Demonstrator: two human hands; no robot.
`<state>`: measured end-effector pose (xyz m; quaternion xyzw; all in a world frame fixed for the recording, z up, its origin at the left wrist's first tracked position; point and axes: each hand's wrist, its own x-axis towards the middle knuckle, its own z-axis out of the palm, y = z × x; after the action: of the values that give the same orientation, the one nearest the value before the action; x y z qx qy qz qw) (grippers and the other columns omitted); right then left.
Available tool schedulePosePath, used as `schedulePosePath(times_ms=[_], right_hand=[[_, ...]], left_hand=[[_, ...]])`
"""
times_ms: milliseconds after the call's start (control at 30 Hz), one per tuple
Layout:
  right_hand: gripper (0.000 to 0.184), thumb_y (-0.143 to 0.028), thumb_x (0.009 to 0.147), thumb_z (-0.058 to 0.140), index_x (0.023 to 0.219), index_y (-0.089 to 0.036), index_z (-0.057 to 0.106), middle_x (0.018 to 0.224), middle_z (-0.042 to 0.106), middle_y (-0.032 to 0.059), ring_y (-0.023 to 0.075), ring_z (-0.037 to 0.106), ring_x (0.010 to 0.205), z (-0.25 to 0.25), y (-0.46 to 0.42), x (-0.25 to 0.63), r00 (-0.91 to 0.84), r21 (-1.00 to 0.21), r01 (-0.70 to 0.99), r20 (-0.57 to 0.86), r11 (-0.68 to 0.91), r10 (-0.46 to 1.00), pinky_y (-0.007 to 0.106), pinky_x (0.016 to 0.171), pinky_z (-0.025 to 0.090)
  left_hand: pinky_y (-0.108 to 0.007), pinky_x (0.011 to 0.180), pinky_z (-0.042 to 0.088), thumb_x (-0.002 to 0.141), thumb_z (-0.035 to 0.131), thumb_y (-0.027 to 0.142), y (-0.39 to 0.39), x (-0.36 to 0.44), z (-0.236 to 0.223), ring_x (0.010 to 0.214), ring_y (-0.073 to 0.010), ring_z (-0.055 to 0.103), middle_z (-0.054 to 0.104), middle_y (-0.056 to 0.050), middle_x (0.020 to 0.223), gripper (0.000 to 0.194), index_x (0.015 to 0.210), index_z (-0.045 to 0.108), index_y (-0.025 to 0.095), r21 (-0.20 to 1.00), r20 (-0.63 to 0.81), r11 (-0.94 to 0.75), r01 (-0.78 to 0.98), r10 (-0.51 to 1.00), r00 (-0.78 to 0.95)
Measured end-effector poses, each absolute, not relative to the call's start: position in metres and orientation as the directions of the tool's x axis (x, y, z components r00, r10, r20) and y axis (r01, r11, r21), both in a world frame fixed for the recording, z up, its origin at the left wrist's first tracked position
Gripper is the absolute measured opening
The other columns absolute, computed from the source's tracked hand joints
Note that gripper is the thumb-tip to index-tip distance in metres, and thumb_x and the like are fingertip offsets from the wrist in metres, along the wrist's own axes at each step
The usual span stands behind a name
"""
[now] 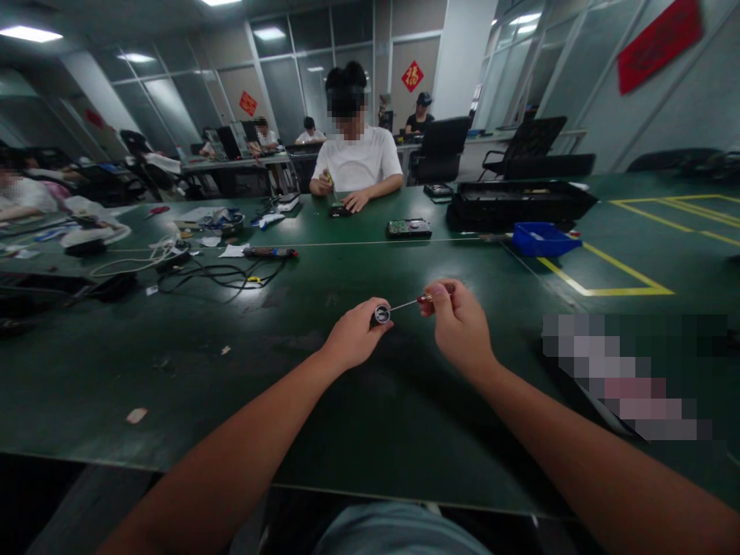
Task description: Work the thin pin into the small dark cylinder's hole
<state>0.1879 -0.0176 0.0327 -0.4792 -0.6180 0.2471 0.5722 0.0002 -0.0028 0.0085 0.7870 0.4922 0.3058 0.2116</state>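
Between the thumb and fingers of my left hand (354,333) is a small dark cylindrical part (381,314) with a pale round end facing me. My right hand (461,322) grips the handle of a screwdriver (408,304), whose thin metal shaft points left. The shaft's tip reaches the round end of the part; whether it sits inside or only touches the rim I cannot tell. Both hands are held over the green table (370,432), near its middle.
Across the table a person in a white shirt (361,162) works on a small dark item. A hard drive (409,228), a blue bin (545,239) and a long black tray (520,204) lie ahead. Black cables (223,277) and an electric screwdriver (270,252) lie left.
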Motion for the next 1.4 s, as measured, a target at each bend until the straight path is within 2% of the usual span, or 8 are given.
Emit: schedulePosePath(times_ms=[167,333,533,700,867,1100,1300,1400], right_hand=[[0.025,-0.041,0.100,0.043,0.094,-0.022,0.058,0.075,0.066,0.0021,0.0165,0.062,0.068,0.037,-0.023,0.189,0.010,-0.741,0.479,0.540,0.470,0.842,0.032,0.065,0.045],[0.025,-0.045,0.096,0.051,0.093,-0.021,0.058,0.072,0.066,0.0017,0.0157,0.061,0.062,0.039,-0.026,0.189,-0.042,-0.709,0.534,0.521,0.460,0.852,0.029,0.059,0.042],[0.022,-0.040,0.097,0.049,0.089,-0.020,0.057,0.070,0.064,0.0023,0.0159,0.060,0.060,0.043,-0.027,0.188,-0.022,-0.667,0.601,0.538,0.442,0.842,0.030,0.058,0.040],[0.020,-0.039,0.097,0.049,0.089,-0.021,0.055,0.068,0.064,0.0011,0.0156,0.059,0.059,0.044,-0.027,0.190,0.034,-0.666,0.588,0.587,0.459,0.809,0.030,0.057,0.040],[0.020,-0.040,0.097,0.049,0.091,-0.021,0.056,0.073,0.067,0.0025,0.0163,0.062,0.063,0.041,-0.026,0.189,0.001,-0.683,0.557,0.569,0.473,0.822,0.030,0.061,0.042],[0.021,-0.039,0.097,0.048,0.091,-0.021,0.057,0.073,0.065,0.0034,0.0166,0.060,0.061,0.041,-0.026,0.188,-0.067,-0.654,0.606,0.526,0.453,0.848,0.031,0.059,0.040],[0.020,-0.038,0.096,0.049,0.088,-0.021,0.056,0.068,0.063,0.0024,0.0169,0.059,0.059,0.043,-0.024,0.191,-0.035,-0.608,0.665,0.555,0.433,0.831,0.030,0.057,0.038],[0.020,-0.038,0.097,0.049,0.090,-0.021,0.056,0.072,0.066,0.0036,0.0174,0.061,0.062,0.042,-0.024,0.192,-0.022,-0.613,0.657,0.566,0.439,0.824,0.030,0.058,0.039]], left_hand=[[-0.035,0.088,0.048,0.089,0.062,0.026,-0.002,-0.001,0.006,0.096,-0.0203,0.063,0.067,-0.002,0.107,0.021,0.110,0.061,0.026,0.618,0.287,-0.457,0.640,0.889,0.357],[-0.035,0.090,0.049,0.089,0.062,0.025,-0.002,-0.001,0.004,0.099,-0.0204,0.063,0.067,-0.003,0.110,0.026,0.114,0.061,0.026,0.607,0.297,-0.482,0.631,0.875,0.383],[-0.036,0.091,0.049,0.088,0.062,0.025,-0.001,-0.002,0.004,0.099,-0.0212,0.064,0.067,-0.003,0.108,0.024,0.113,0.063,0.027,0.593,0.266,-0.454,0.665,0.890,0.371],[-0.037,0.091,0.049,0.089,0.062,0.026,0.001,-0.003,0.003,0.098,-0.0212,0.064,0.067,-0.002,0.106,0.022,0.111,0.062,0.027,0.604,0.259,-0.433,0.669,0.901,0.349],[-0.037,0.092,0.049,0.089,0.062,0.025,0.000,-0.002,0.003,0.098,-0.0209,0.064,0.067,-0.002,0.109,0.024,0.113,0.062,0.028,0.602,0.266,-0.448,0.661,0.893,0.363],[-0.036,0.091,0.049,0.089,0.062,0.028,-0.001,-0.001,0.002,0.100,-0.0216,0.063,0.067,-0.003,0.111,0.026,0.115,0.063,0.029,0.569,0.253,-0.462,0.680,0.886,0.390],[-0.036,0.091,0.048,0.089,0.062,0.026,0.001,-0.003,0.000,0.101,-0.0221,0.063,0.067,-0.003,0.112,0.027,0.116,0.062,0.029,0.563,0.248,-0.439,0.700,0.898,0.364],[-0.036,0.090,0.048,0.089,0.061,0.026,0.001,-0.003,-0.001,0.101,-0.0222,0.063,0.067,-0.003,0.110,0.027,0.116,0.062,0.029,0.560,0.250,-0.447,0.698,0.894,0.372]])
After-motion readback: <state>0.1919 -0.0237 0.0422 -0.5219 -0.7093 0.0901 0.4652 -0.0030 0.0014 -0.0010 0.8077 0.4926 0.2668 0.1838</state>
